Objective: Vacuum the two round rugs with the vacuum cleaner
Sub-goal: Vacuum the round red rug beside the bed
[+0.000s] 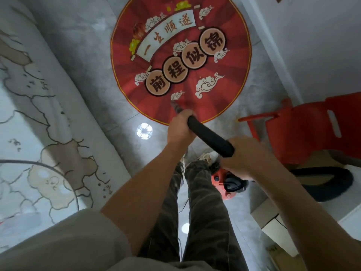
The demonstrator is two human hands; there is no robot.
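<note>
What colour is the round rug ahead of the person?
The round rug is red with a yellow border, white clouds and dark characters on tan discs; head view.

The round rug [180, 59] lies on the floor [88, 55]. Left of it, apart, spreads a second rug [39, 133]; right of its near edge is a chair [304, 130]. Nearer than the round rug sits the vacuum canister [228, 182], and the wand [210, 136] reaches over its near edge.

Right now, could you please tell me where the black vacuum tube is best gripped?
Grip the black cylindrical vacuum tube from above, on its straight shaft. It slants down to the round red rug; left hand low, right hand at its upper end.
</note>
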